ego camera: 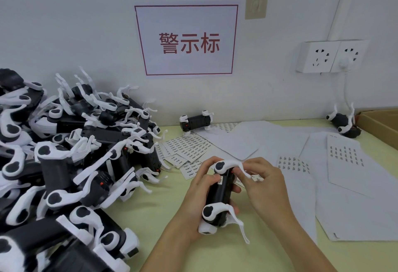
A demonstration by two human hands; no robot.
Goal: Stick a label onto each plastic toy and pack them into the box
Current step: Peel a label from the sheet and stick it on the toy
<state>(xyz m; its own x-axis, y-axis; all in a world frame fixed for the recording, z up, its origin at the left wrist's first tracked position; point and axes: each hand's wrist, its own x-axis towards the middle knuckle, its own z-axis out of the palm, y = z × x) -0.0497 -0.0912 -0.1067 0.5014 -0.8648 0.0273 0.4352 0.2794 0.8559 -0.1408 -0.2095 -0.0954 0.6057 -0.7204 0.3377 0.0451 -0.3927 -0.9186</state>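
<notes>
Pale yellow-green tabletop pushed against a white wall, with a red-bordered sign taped up and a double outlet off to the right. Huge heap of black-and-white plastic toys takes up the whole left side. Front and center, one toy is held just above the tabletop: the left hand has its grip wrapped around the black body from the left, thumb on top, while the right hand pinches at the upper end near a white leg, fingertips right by a small label on the body. Label sheets are fanned out behind the hands, with more white sheets spread to the right. One lone toy sits by the wall on the sheets, another lies far right, just beside the cardboard box whose corner pokes in at the edge.
</notes>
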